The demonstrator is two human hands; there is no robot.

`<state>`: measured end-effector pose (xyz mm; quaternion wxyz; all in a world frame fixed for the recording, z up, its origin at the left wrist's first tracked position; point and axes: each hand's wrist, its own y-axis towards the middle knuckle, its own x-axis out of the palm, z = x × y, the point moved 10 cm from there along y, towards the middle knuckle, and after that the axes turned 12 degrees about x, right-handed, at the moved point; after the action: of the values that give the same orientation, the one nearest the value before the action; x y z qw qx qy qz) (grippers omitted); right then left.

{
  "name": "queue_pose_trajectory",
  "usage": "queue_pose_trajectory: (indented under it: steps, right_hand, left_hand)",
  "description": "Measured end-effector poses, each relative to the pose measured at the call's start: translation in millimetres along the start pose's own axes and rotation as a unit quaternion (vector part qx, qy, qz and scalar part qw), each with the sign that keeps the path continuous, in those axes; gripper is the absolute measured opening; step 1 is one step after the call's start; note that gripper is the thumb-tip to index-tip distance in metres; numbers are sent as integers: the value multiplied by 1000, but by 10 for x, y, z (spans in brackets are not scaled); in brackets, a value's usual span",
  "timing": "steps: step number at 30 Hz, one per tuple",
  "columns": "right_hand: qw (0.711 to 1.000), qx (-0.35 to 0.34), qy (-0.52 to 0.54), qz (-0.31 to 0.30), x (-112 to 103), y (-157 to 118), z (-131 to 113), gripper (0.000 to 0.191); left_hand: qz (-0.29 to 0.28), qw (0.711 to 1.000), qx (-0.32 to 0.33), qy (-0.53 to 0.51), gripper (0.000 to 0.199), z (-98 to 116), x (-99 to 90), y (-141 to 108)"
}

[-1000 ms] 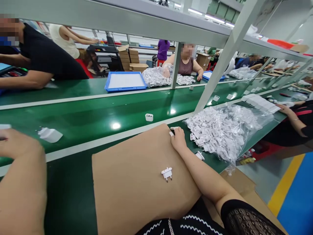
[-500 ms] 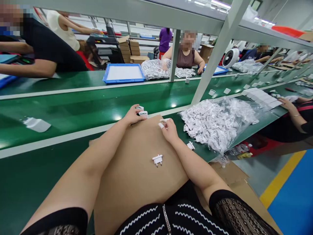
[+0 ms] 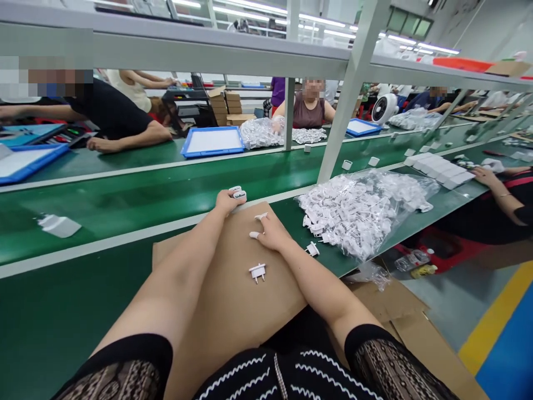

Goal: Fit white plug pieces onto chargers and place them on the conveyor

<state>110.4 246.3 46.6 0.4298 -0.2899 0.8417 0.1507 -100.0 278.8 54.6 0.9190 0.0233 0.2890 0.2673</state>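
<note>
Head view: I've two white oval shells (image 3: 240,195), dark inside, pinched in left fingers (image 3: 227,195) near the far edge of the cardboard (image 3: 233,316). White two-pin plug (image 3: 257,271) lies on it; right fingers (image 3: 254,235) parted just beyond.

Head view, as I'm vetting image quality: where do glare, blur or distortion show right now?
Head view: a glare patch on the green belt, glints on the plastic bag; head view: mosaic over the head of the person across the belt, plug fairly crisp; head view: sleeves loom large at the bottom, suggesting a wide lens.
</note>
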Motion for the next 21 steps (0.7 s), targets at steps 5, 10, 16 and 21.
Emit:
queue_pose_trajectory:
  steps: [5,10,16,21]
  right_hand:
    - [996,84,-1,-14,-149,-78,226,94]
    - [990,41,101,-84,-15,-56,206,47]
    - [984,-92,145,-54,-17,-43,-99,32]
    - [978,-96,182,-20,-194,-100,-139,39]
  left_hand:
    - [15,999,44,24,35,73,-230,-452]
    - [-10,998,56,-30,51,-56,-299,-1272]
    - [71,989,115,64,28,40,-464,-1881]
    - [100,968,218,68,20,320,-350,-2133]
